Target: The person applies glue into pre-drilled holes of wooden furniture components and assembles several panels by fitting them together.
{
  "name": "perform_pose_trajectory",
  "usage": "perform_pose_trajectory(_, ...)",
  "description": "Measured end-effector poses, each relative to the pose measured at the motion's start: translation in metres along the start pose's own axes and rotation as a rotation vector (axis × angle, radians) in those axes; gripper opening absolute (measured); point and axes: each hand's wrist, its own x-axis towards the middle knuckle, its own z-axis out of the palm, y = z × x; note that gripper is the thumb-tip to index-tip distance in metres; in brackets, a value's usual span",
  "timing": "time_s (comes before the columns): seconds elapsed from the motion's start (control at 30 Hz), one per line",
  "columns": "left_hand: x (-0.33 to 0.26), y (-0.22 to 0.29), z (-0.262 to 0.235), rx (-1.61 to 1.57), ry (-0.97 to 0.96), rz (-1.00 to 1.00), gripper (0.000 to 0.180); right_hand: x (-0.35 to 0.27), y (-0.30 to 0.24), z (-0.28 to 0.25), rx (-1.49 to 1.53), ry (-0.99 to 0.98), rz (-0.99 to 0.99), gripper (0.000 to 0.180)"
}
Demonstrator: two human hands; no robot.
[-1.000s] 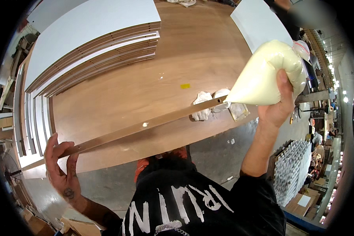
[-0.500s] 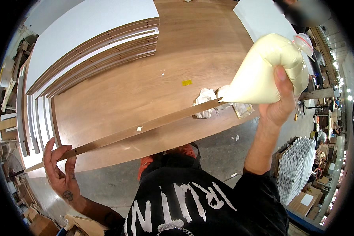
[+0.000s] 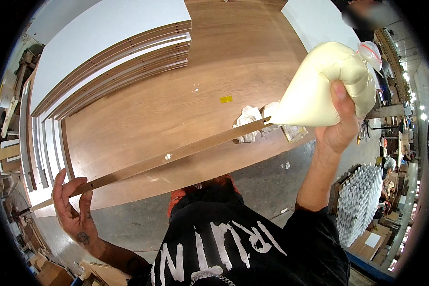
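bag tip slid a bit further along the strip since last frame | your left hand point(image 3: 71, 209) pinches the wooden strip point(image 3: 176, 155) | right hand point(image 3: 341, 126) squeezes the cream glue bag point(image 3: 319, 88)

Woodworking shop (stacked panels point(image 3: 109, 62))

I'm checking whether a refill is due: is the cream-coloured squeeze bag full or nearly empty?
Still mostly full. The bag bulges round and taut in the right hand, its tip at the wooden strip's end.
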Motion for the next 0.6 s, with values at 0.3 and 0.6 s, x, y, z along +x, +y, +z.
perform_pose_trajectory(0.3, 0.0001, 0.0002, 0.0007, -0.024, 0.009, 0.009, 0.056, 0.0005, -0.0024, 0.0026, -0.005, -0.003, 0.002, 0.055)
perform_pose_trajectory(0.6, -0.0005, 0.0000, 0.0010, -0.022, 0.009, 0.001, 0.056, -0.0015, -0.0032, 0.0045, 0.000, -0.037, -0.008, 0.053)
